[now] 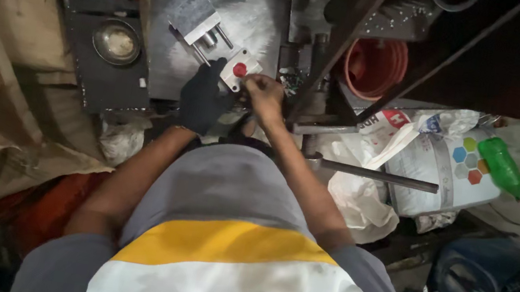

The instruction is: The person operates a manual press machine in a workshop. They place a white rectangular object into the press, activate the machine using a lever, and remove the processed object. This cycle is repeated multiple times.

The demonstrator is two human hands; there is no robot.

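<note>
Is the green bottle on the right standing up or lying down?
Lying down: the green bottle rests tilted on its side against the white sack.

orange bucket [375, 67], green bottle [501, 166], white sack [442, 170], metal bowl [117, 42]

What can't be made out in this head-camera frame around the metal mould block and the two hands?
- Left hand in a dark glove: its grip on the silver metal mould block with a red round piece is hidden by the glove.
- Bare right hand: fingertips too small and blurred.
- Small steel bowl: contents blurred.
- Orange plastic bucket: crossed by dark metal bars.
</note>
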